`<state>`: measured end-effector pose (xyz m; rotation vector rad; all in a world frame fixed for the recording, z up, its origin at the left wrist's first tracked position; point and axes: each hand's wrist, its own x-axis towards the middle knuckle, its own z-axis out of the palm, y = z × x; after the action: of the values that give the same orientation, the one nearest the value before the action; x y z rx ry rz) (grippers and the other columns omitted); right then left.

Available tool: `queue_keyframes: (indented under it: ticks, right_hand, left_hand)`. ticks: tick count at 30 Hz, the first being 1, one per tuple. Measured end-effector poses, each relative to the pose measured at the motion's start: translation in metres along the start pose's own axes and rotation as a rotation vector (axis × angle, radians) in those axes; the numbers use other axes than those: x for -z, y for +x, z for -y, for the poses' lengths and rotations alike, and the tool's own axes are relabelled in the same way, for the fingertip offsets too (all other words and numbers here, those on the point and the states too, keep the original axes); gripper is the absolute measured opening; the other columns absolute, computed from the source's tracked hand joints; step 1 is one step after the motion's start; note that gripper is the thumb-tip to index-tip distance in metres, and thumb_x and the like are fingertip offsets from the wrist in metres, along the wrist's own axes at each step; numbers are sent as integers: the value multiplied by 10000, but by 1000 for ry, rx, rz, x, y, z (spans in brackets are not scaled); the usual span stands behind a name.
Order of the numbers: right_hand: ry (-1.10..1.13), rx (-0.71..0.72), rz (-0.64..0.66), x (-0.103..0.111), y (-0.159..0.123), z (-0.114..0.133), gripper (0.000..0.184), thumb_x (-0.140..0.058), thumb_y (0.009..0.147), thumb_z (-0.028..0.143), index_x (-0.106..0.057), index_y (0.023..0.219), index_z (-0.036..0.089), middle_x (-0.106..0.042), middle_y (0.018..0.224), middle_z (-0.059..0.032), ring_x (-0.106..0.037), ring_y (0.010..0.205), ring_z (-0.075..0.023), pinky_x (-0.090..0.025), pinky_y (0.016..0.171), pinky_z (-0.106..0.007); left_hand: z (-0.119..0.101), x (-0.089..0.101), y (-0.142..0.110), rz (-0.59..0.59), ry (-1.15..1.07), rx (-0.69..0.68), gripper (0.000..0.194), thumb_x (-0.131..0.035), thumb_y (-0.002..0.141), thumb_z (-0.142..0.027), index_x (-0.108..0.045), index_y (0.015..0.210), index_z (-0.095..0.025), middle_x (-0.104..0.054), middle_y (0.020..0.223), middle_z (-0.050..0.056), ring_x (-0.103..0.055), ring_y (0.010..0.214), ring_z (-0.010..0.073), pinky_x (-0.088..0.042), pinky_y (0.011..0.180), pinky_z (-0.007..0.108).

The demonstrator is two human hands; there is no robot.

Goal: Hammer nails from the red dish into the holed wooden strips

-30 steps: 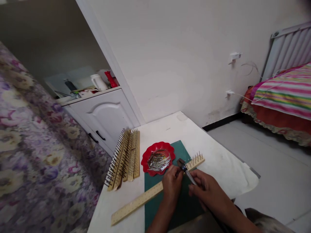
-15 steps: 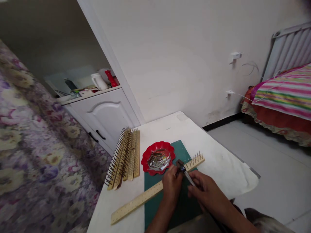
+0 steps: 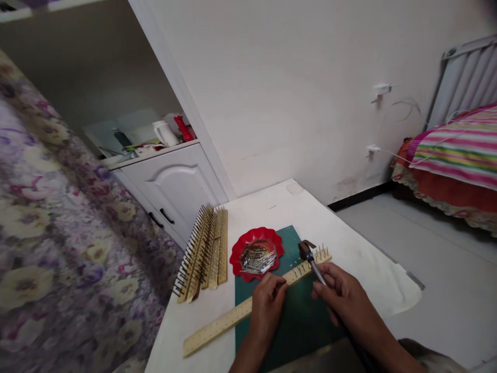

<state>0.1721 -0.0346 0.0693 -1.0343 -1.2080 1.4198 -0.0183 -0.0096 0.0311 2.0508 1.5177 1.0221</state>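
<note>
My right hand (image 3: 341, 292) is wrapped round the handle of a hammer (image 3: 316, 270), whose dark head is above the strip's nail-studded right part. A pale wooden strip (image 3: 221, 327) with rows of small holes lies slantwise over a green cutting mat (image 3: 303, 321); several nails stand upright near its right end. My left hand (image 3: 267, 303) rests on the strip's middle with thumb and fingers pinched together; what is between them, if anything, is hidden. Just beyond it, a red scalloped dish (image 3: 235, 252) holds a heap of loose nails (image 3: 258, 259).
Several wooden strips studded with upright nails (image 3: 205, 248) lie side by side at the left of the white table (image 3: 267, 189). One loose nail (image 3: 272, 207) lies farther back. A white cabinet (image 3: 176, 181) and a floral curtain (image 3: 77, 233) border the left; a bed (image 3: 458, 166) stands right.
The hammer has moved right and away from my left fingers, its head having been beside them. My left hand has shifted slightly down along the strip. The whole view has shifted a little.
</note>
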Motion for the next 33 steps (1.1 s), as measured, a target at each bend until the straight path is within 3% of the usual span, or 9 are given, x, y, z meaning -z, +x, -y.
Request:
queue_keyframes:
  ticks: [4,9,18,24,29,33]
  right_hand:
    - [6,-1,22,-2,-1,0,185,-514,826,321,-485,954,189,-566,655,69,-381,323,-11,-295,312,-138]
    - [6,-12,33,-4,-1,-1,192,-514,824,324,-484,956,188,-562,657,67,-379,328,-12,-299,309,-139]
    - [-12,-20,23,-4,1,-5,175,-510,829,307,-485,956,189,-570,661,68,-380,319,-10,-300,304,-139]
    - [-1,-28,33,-6,0,0,178,-503,830,302,-486,963,184,-583,682,59,-383,325,-13,-310,308,-143]
    - [-7,-27,31,-7,0,2,187,-511,818,307,-502,954,179,-574,671,58,-383,343,-23,-323,312,-149]
    - [2,-17,28,-8,2,-2,176,-505,822,294,-503,957,181,-578,679,57,-381,342,-20,-323,315,-147]
  left_hand:
    - [5,31,3,-33,89,31,169,-472,854,-279,-616,825,-195,-602,813,19,-552,747,155,-398,661,239]
    - [26,54,35,-1,302,41,124,-475,823,-198,-596,794,-190,-601,801,13,-552,765,157,-385,672,244]
    - [44,30,80,231,656,63,112,-527,780,-140,-621,800,-197,-618,939,30,-566,868,164,-374,694,240]
    - [45,28,83,253,735,75,101,-506,806,-188,-605,785,-188,-629,868,44,-578,827,184,-365,654,252]
    - [38,29,79,263,761,36,158,-449,851,-227,-596,810,-191,-625,927,51,-575,814,173,-365,649,248]
    - [28,34,74,213,754,-23,147,-436,857,-220,-581,851,-195,-621,936,52,-571,836,180,-369,650,248]
